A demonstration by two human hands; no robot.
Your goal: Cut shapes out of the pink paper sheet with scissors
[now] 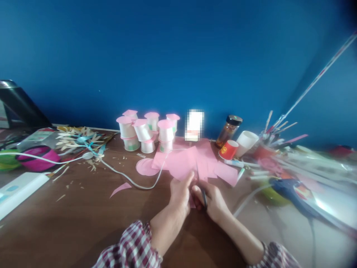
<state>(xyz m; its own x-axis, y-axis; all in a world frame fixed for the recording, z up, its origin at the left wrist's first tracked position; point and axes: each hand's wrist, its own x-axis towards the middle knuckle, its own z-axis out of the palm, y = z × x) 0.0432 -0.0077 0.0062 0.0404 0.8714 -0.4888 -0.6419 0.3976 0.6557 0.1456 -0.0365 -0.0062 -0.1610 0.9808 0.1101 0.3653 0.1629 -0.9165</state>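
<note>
My left hand [180, 193] pinches a sheet of pink paper [182, 163], its thumb lying on top. In my right hand [213, 201] is a pair of scissors [204, 196] with dark handles, the fingers closed round them. The blades point away from me and lie against the pink paper; blur hides whether they are apart. Beneath and behind the hands more pink sheets [205, 147] overlap on the table. Pink paper circles [146, 167] lie left of them, and a pink offcut [121, 189] is farther left.
Stacked white cups [166, 134] with pink paper tops stand at the back. A lit phone [194, 124], a dark-lidded jar [229, 130] and a red paper cup [228, 149] are to their right. A white cable [134, 183] crosses the table. A blue glue gun [292, 191] lies right.
</note>
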